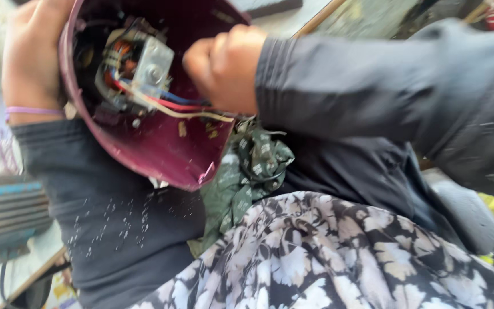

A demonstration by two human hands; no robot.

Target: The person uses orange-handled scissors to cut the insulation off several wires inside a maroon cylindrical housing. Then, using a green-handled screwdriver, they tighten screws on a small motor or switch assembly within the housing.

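Between both hands: maroon housing (161, 143) | left hand (30, 57) grips rim | right hand (224, 68) clenched on wires (184, 106)

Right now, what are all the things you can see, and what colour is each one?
Appliance housing: one, maroon, open side toward the camera, upper left over the lap.
Motor: one, grey metal with copper windings, inside the housing.
Wires: several, red, blue and cream, running from the motor toward the right hand.
Patterned cloth: one, dark green, below the housing on the lap.
Floral fabric: one, black and white, bottom centre.
Ribbed metal part: one, grey, left edge.
Left hand: bare, gripping the housing's outer wall, purple band at the wrist.
Right hand: bare, closed at the wires, dark sleeve.
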